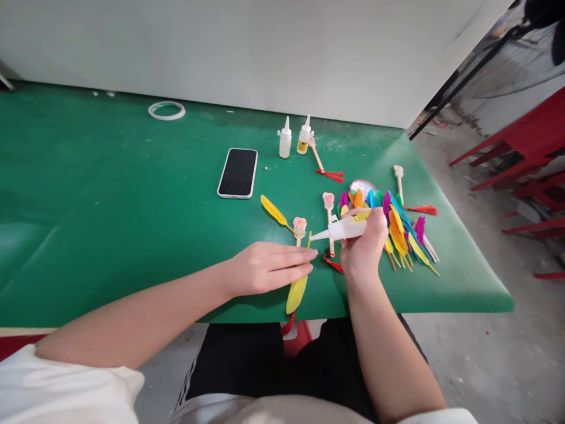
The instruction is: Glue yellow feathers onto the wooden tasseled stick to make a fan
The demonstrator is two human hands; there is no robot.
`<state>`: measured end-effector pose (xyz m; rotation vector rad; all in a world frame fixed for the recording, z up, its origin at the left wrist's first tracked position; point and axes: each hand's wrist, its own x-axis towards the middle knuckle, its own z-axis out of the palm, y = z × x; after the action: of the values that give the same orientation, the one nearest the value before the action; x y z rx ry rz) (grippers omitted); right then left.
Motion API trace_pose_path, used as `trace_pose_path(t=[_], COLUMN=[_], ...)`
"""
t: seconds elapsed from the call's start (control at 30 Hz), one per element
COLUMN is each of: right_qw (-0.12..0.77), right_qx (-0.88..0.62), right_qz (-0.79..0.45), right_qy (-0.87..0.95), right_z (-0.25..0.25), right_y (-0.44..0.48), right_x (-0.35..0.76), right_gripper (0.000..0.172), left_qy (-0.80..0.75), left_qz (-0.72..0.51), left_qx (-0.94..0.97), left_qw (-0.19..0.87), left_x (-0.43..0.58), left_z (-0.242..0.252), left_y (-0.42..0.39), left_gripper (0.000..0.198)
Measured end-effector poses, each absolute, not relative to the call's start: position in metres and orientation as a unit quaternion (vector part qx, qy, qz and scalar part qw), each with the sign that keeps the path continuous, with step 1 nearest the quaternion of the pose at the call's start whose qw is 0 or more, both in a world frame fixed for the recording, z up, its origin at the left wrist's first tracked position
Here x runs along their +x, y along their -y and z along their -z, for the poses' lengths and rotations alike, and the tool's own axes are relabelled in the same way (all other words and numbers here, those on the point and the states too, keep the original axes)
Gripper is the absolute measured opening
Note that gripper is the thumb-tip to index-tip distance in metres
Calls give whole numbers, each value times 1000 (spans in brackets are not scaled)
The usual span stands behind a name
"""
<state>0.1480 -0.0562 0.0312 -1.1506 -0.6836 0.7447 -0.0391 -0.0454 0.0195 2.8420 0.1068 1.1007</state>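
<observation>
My left hand (269,268) holds a yellow-green feather (297,293) under its fingers near the table's front edge; its thumb is hidden. The quill sticks out above the fingertips. Just beyond lies a wooden stick with a pink heart-shaped top (299,226), partly covered by my left hand, and a red tassel (288,325) hangs over the edge. Around a white squeeze glue bottle (346,228), my right hand (364,247) is closed, the bottle tilted so that its nozzle points left at the quill. A yellow-orange feather (274,210) touches the heart-topped stick.
Colourful feathers (397,229) are piled at the right, by a round dish (362,187). More tasselled sticks (328,203) lie around them. Two glue bottles (285,142) stand behind a phone (238,172). A tape roll (166,111) lies back left. Red stools (525,135) stand beyond the table.
</observation>
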Motion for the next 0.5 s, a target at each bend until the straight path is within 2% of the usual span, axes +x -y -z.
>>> trace_pose_path(t=[0.5], right_qw=[717], right_qx=[-521], right_qz=[-315], right_qy=[339], right_z=[-31], right_y=[58], right_x=[149], right_gripper=[41], left_qy=[-37], left_qz=[-360], left_qx=[931], left_qw=[45], left_x=[-39], left_z=[-20], left_y=[45], left_gripper=[25])
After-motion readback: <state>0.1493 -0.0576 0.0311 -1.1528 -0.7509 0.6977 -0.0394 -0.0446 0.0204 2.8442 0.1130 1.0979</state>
